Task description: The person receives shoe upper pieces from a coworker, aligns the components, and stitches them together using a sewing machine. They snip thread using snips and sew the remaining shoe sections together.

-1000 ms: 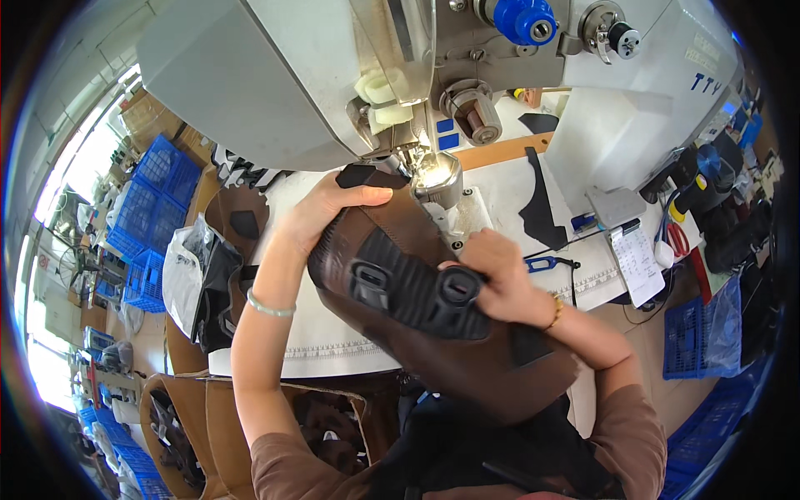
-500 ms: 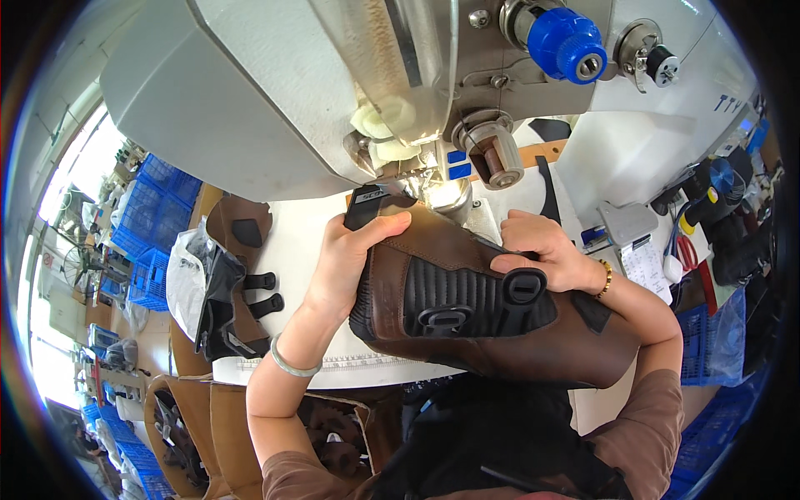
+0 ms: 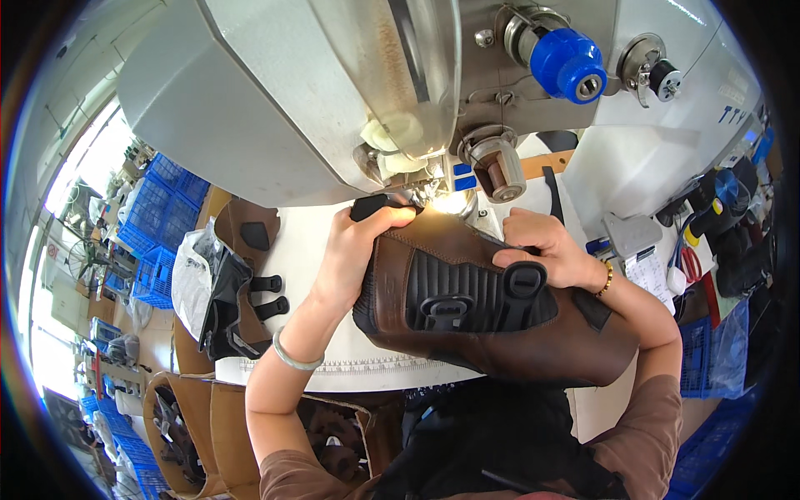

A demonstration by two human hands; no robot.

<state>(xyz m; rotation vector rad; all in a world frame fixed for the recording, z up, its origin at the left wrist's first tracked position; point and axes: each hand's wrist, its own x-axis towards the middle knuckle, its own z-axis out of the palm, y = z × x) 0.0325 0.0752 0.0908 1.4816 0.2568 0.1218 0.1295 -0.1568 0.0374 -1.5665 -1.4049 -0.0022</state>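
Brown sleeves pushed up; left wrist silver bangle (image 3: 296, 360); right wrist beaded bracelet (image 3: 606, 281) (gold-toned).

brown boot upper (image 3: 500, 333) w/ black ribbed panel (image 3: 467, 292), blue knob (image 3: 567, 62)

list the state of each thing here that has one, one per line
brown boot upper: lying on its side, top edge held up at the lit needle area
left hand: closed over the upper's left end
right hand: pressing on the upper's top edge by a black buckle
sewing machine: work light on
scissors: lying flat on the table
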